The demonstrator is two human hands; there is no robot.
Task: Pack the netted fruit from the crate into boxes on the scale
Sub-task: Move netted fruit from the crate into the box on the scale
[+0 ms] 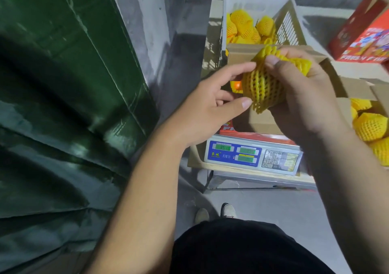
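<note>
I am holding a netted fruit (262,88) in my right hand (303,97), fingers curled round it and thumb pressing on the top of its yellow foam net, so the grip is tight on the fruit; more of the yellow net is bunching up above my knuckles. My left hand (212,105) is reaching in from the side with fingers loosely spread, forefinger tip and thumb tip touching the net at its left edge, gripping nothing firmly. I am keeping the fruit in the air over the open cardboard box (261,122) that is sitting on the scale (252,157), whose green displays are glowing beside a number keypad. Inside the box, just under my left fingers, a bit of orange fruit (236,85) is showing. Beyond the box the white plastic crate (288,19) is standing, with more netted fruit (246,27) lying in it. To my right another open box (345,105) is holding a heap of yellow netted pieces (370,126), and above it a red printed carton (364,40) is leaning into view. A dark green tarpaulin (63,105) is filling the left side, and my shoes (228,210) are showing on the grey floor below the scale's stand
</note>
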